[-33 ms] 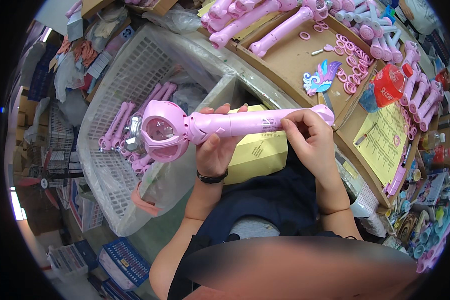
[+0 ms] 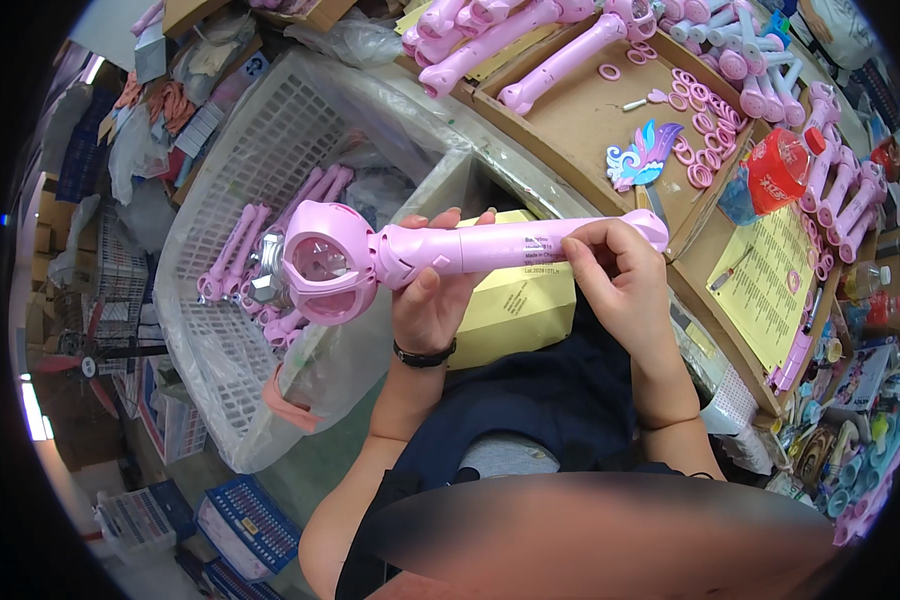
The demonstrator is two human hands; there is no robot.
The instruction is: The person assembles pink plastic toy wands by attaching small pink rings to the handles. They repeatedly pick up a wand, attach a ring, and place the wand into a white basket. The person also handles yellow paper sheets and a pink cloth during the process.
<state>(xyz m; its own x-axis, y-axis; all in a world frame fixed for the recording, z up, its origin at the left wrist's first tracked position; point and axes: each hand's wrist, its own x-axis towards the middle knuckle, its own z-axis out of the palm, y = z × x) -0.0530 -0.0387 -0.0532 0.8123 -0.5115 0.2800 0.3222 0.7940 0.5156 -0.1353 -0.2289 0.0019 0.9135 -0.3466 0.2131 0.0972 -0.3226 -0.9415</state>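
A pink toy wand (image 2: 490, 246) lies level across the front of my body, its round cage-like head to the left. My left hand (image 2: 432, 310) holds the handle from below near the head, thumb in front and fingertips showing behind it. At the right part of the handle, my right hand (image 2: 615, 275) has thumb and forefinger pinched together against the dark printed patch; whether a film or label lies between them I cannot tell. Beneath the wand is a yellow paper-covered block (image 2: 515, 315). More pink wands (image 2: 238, 250) lie in the plastic-lined white basket (image 2: 240, 135) at left.
A cardboard tray (image 2: 560, 110) at the upper right holds pink rings (image 2: 705, 125) and a blue-purple wing piece (image 2: 645, 155). Beside it a red-labelled bottle (image 2: 780, 170) lies tilted. A screwdriver (image 2: 735, 268) rests on a yellow printed sheet (image 2: 760, 300). Blue printed boxes (image 2: 248, 525) stand low at left.
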